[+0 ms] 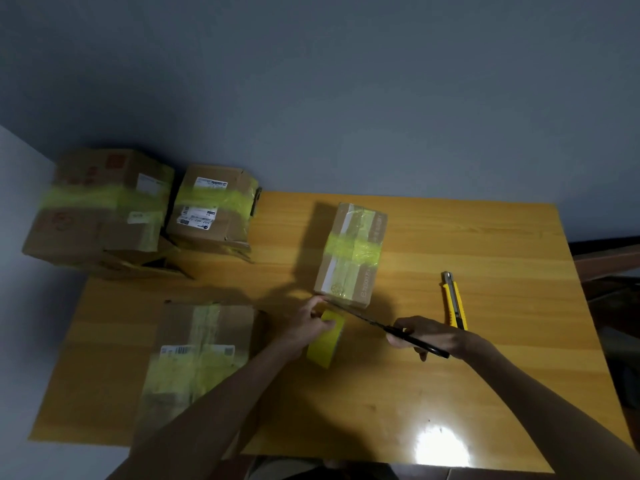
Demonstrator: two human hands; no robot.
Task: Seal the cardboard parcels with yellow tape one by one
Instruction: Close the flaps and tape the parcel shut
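A small cardboard parcel [350,252] with yellow tape across and along its top stands in the middle of the wooden table [485,375]. Just in front of it my left hand [311,323] grips the yellow tape roll [327,337] on edge. My right hand [429,336] holds black scissors [388,329], whose blades reach left to the parcel's near edge, where the tape leaves the roll.
A flat taped parcel [199,355] lies at the front left. Two taped parcels [100,206] [214,209] sit at the back left over flattened cardboard. A yellow utility knife [454,301] lies right of my right hand. A lamp glare [441,445] shows near the front edge.
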